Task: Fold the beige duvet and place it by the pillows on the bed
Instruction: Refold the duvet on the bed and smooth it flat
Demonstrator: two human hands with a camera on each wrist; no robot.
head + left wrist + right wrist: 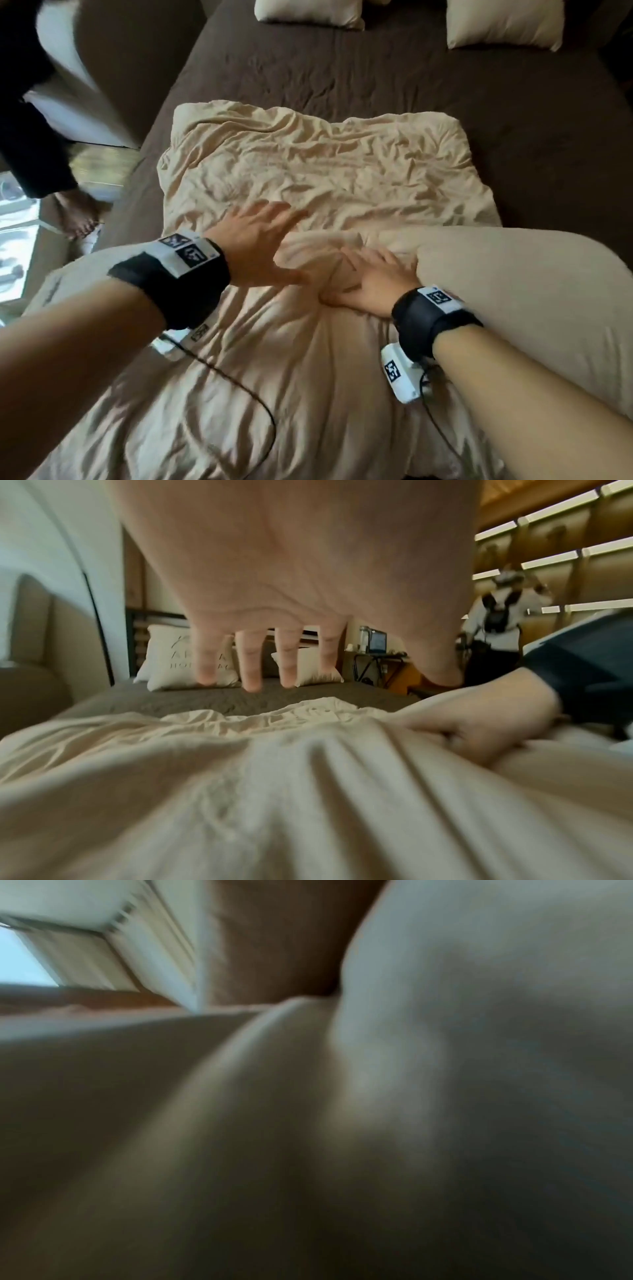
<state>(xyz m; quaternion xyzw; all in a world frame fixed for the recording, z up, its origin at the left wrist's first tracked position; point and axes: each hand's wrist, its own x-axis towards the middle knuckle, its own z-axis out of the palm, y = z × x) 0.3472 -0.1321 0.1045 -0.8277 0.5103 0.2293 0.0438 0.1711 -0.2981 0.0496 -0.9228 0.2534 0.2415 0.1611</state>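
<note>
Beige duvet (308, 164) lies crumpled across the bed (376, 75), near its foot edge, pillows (503, 24) well apart. Left hand (260, 246) spread wide above; right hand (373, 281) flat, pressing. Advise smoothing creases outward before folding.

A second person's bare foot (77, 216) stands on the floor well left of the fingers, under a dark trouser leg (30, 137). Far beyond the fingers, a small table (377, 658) carries a jar (364, 635) (other items too blurred to tell). Lit wall panels (555, 558) rise at right.
</note>
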